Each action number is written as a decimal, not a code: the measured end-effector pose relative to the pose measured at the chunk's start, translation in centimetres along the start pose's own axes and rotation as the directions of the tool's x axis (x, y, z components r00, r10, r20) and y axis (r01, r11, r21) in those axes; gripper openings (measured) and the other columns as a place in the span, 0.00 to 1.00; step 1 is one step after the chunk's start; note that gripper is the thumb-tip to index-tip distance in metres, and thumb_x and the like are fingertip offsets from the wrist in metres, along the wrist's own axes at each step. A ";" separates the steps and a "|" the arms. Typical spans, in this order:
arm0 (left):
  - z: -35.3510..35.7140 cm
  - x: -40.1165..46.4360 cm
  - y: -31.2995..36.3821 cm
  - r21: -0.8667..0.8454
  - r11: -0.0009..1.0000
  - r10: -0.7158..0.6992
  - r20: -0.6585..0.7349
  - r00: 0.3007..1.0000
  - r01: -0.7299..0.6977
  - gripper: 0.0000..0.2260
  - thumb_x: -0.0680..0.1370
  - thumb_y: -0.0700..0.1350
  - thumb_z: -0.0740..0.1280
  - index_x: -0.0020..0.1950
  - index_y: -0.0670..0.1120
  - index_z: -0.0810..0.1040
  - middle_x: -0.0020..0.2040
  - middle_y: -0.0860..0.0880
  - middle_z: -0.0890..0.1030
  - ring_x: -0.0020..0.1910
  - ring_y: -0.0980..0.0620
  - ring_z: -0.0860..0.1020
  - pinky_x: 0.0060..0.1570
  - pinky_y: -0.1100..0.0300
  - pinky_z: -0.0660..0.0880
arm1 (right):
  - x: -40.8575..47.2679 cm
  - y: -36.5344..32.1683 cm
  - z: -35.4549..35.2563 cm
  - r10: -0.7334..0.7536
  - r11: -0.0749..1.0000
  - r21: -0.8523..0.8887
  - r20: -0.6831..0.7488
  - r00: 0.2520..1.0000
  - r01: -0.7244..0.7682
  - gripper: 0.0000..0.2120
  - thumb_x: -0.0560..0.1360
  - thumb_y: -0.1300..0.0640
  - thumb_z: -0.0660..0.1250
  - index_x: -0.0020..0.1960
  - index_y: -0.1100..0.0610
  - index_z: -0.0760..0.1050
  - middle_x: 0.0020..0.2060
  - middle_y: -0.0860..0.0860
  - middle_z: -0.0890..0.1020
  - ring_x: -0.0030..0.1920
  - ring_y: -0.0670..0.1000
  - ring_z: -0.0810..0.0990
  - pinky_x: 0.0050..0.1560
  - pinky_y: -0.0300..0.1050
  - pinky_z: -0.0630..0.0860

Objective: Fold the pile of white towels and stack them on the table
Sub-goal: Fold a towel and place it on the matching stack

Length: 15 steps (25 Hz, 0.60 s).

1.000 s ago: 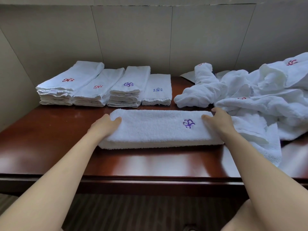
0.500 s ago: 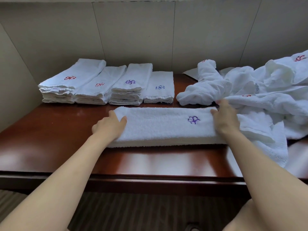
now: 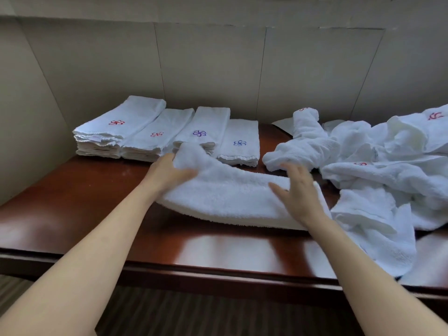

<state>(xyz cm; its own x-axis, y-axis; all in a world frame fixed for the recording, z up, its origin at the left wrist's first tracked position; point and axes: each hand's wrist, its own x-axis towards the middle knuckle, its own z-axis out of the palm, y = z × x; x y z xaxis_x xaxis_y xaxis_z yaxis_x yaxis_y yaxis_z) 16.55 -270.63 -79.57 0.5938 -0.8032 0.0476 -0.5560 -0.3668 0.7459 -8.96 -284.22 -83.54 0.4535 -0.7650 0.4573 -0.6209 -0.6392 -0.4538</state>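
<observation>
No readable words or numbers appeared. The only marks were embroidered flower emblems: red on the two left folded stacks (image 3: 116,122) (image 3: 156,134), purple and blue on the two right stacks (image 3: 199,133) (image 3: 240,143), red on the unfolded pile (image 3: 435,115).

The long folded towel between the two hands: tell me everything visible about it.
The long folded towel is white terry cloth, folded into a thick strip lying across the dark wooden table. Its left end is lifted and curled over, gripped by the left hand; the right hand rests on its right end with fingers spread. The near edge sags in a curve. No embroidered mark shows on it. Its right end meets the unfolded pile.
</observation>
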 end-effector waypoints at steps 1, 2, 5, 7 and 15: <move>-0.9 0.0 1.7 0.046 0.995 0.086 -0.002 0.996 -0.086 0.26 0.70 0.57 0.72 0.63 0.48 0.72 0.60 0.52 0.75 0.59 0.49 0.73 0.52 0.58 0.69 | 0.5 -1.4 0.4 -0.027 0.994 0.105 0.049 0.998 0.021 0.27 0.73 0.51 0.71 0.68 0.59 0.69 0.63 0.57 0.73 0.63 0.58 0.71 0.62 0.51 0.69; -1.9 0.0 3.7 0.098 0.980 0.174 0.008 0.985 -0.174 0.20 0.71 0.56 0.72 0.58 0.51 0.72 0.55 0.54 0.75 0.57 0.49 0.73 0.49 0.60 0.68 | 1.5 -2.9 0.5 -0.034 0.980 0.201 0.096 0.995 0.014 0.31 0.72 0.50 0.72 0.70 0.58 0.66 0.66 0.56 0.71 0.66 0.56 0.69 0.65 0.49 0.67; -5.4 0.8 9.7 0.266 0.882 0.390 0.051 0.919 -0.389 0.12 0.70 0.53 0.73 0.44 0.54 0.70 0.44 0.55 0.77 0.50 0.48 0.76 0.44 0.57 0.69 | 5.9 -7.8 -1.3 -0.059 0.894 0.445 0.242 0.968 -0.057 0.40 0.70 0.52 0.75 0.75 0.56 0.58 0.71 0.52 0.65 0.71 0.51 0.64 0.69 0.50 0.64; -7.6 1.9 12.9 0.356 0.823 0.451 0.063 0.890 -0.443 0.16 0.68 0.55 0.74 0.51 0.54 0.74 0.49 0.55 0.78 0.52 0.50 0.76 0.52 0.54 0.73 | 8.6 -10.4 -3.0 -0.200 0.751 0.658 0.299 0.933 -0.050 0.35 0.69 0.58 0.76 0.71 0.54 0.65 0.65 0.52 0.73 0.66 0.52 0.71 0.65 0.52 0.71; -16.5 5.6 18.6 0.586 0.643 0.673 -0.125 0.729 -0.493 0.28 0.64 0.63 0.71 0.60 0.52 0.76 0.58 0.50 0.78 0.59 0.48 0.75 0.63 0.52 0.64 | 15.1 -16.6 -7.5 -0.236 0.446 0.851 0.411 0.881 -0.278 0.18 0.74 0.56 0.71 0.61 0.59 0.75 0.54 0.57 0.83 0.55 0.56 0.82 0.59 0.53 0.77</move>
<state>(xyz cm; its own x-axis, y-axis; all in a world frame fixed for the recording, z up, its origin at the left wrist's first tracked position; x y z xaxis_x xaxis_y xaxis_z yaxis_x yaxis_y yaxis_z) 19.15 -274.24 -54.53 0.1309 -0.7737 0.6199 -0.9912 -0.1145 0.0664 3.36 -284.55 -63.38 0.8085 -0.5552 0.1951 0.1414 -0.1386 -0.9802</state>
